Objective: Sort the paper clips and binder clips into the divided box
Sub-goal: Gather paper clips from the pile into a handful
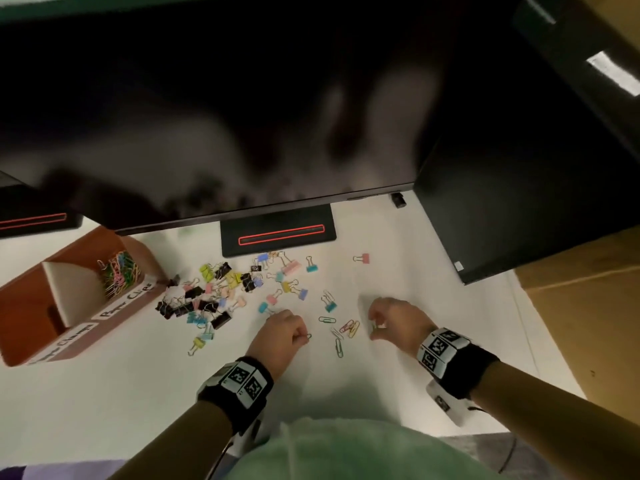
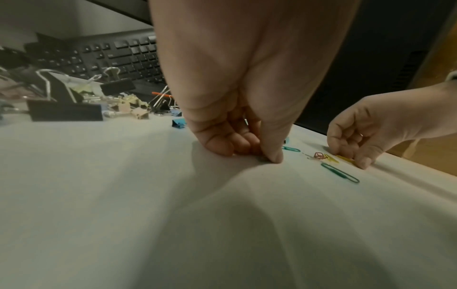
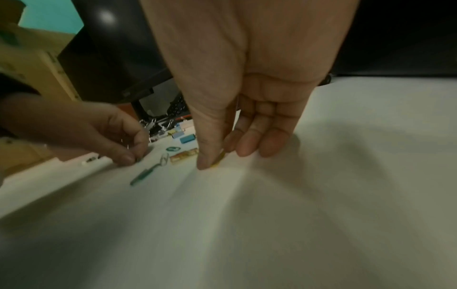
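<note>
Left hand [image 1: 282,329] pinches a small paper clip [image 1: 308,336] against the white desk [image 1: 121,386], thumb and index tips closed on it, other fingers curled. Right hand [image 1: 389,318] pinches a yellow paper clip [image 3: 219,159] between thumb and index, remaining fingers loose.

Loose paper clips [image 1: 341,332] lie between the 2 hands. Binder clips [image 1: 221,292] are scattered further back, toward the divided box [image 1: 20,306] at left. Its far compartment, labelled for paper clips, already has a colourful heap [image 1: 119,275]; the near compartment looks empty.

Handling guess: paper clips are light thin wire lying flat, slippery on the smooth desk, so a fingertip or nail pinch at 1 end, or sliding first, suits them. Binder clips are stiff and bulkier; take them by the body or wire handles.
</note>
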### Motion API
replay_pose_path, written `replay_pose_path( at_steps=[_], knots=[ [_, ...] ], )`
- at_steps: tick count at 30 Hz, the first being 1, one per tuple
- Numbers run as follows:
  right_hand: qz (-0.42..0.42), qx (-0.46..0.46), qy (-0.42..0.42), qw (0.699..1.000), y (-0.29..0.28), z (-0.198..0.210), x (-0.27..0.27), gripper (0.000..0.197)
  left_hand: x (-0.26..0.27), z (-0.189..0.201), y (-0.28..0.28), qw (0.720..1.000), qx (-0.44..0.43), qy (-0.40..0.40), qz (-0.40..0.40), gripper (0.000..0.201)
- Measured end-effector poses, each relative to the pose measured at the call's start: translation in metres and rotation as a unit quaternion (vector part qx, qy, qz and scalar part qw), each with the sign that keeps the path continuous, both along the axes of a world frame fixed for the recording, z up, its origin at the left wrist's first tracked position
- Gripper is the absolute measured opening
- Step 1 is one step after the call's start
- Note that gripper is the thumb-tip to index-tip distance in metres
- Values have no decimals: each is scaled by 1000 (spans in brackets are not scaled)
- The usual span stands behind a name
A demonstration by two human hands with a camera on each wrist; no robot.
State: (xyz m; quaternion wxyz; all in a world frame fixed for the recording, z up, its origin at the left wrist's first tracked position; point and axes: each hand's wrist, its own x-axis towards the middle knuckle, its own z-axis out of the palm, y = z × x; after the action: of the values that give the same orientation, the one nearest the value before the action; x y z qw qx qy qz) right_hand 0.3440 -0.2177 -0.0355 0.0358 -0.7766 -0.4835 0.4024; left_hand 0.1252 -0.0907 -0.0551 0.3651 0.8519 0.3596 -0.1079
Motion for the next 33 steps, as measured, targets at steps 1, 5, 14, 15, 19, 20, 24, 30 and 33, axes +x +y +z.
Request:
replay_pose_path(
  at_steps=[1,5,14,15,19,20,24,30,33],
  knots=[
    [-8,0,14,1000,1,-1,-1,25,-1,0,-1,1000,7,-2,-2,7],
    [30,12,19,999,3,-3,-2,11,-4,4,-7,999,17,-36,-18,5],
    [86,73,34,993,3,-3,-3,16,31,8,-10,998,15,-61,-6,20],
    [78,70,33,994,3,-3,-5,20,33,8,-9,998,17,-54,0,19],
    [61,42,35,997,9,-4,-10,19,35,6,-5,999,20,-31,-3,10],
    [68,37,35,996,9,-4,-10,18,35,5,-5,1000,20,-21,-12,10],
    [111,27,11,993,7,-4,-8,17,32,5,-3,999,15,-23,-37,3],
    [136,78,3,988,3,-1,-3,15,25,13,-7,996,-5,-70,-49,10],
    [115,92,25,989,7,3,-2,10,24,15,-13,994,-18,-75,-74,22]
  ],
)
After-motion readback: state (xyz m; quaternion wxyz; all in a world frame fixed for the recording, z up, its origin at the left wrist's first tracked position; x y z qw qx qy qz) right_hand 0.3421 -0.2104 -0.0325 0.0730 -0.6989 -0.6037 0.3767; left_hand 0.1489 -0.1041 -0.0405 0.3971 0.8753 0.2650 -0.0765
